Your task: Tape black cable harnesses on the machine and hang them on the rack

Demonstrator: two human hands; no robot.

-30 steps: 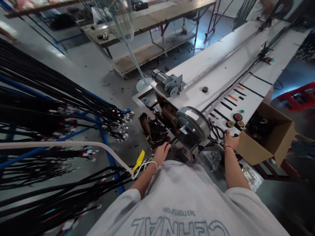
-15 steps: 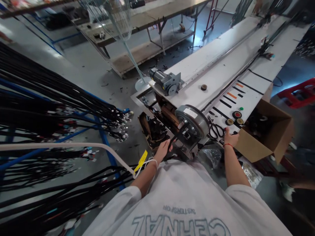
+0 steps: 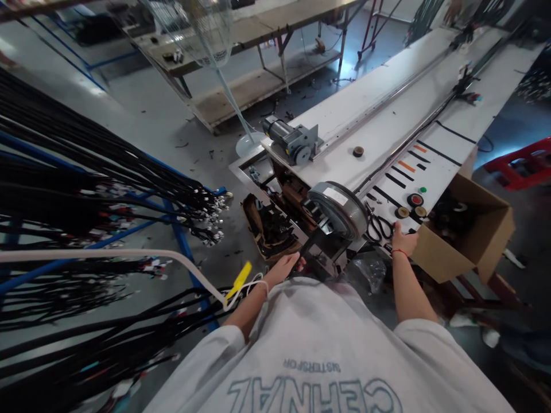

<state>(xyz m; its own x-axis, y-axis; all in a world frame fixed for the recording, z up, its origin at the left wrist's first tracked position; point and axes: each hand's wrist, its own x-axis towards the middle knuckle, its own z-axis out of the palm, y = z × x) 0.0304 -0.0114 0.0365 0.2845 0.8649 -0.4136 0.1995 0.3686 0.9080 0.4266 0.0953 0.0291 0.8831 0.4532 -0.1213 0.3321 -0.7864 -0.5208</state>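
Note:
My left hand (image 3: 286, 267) is closed around the end of a black wire bundle (image 3: 313, 240). The bundle runs up from my fingers to a round grey taping head (image 3: 339, 210) on the table's near end. My right hand (image 3: 404, 241) rests at the table's near edge, thumb and fingers apart, with nothing visible in it; the fingertips are partly hidden. Just left of it lie black-handled scissors (image 3: 379, 228). Small tape rolls (image 3: 402, 213) sit beyond it. Past the head, a long dark cable (image 3: 400, 150) stretches along the white table (image 3: 374, 129).
A cardboard box (image 3: 486, 229) stands right of my right hand. Black harnesses (image 3: 107, 160) hang on a blue rack at left. A motor (image 3: 286, 136) is mounted on the table's left corner; a fan (image 3: 206, 34) stands behind. An open carton (image 3: 269, 232) sits below.
My left hand has shifted slightly down with the bundle end. The taping head's ring looks turned, its bright inner parts now showing differently. My right hand stays in place.

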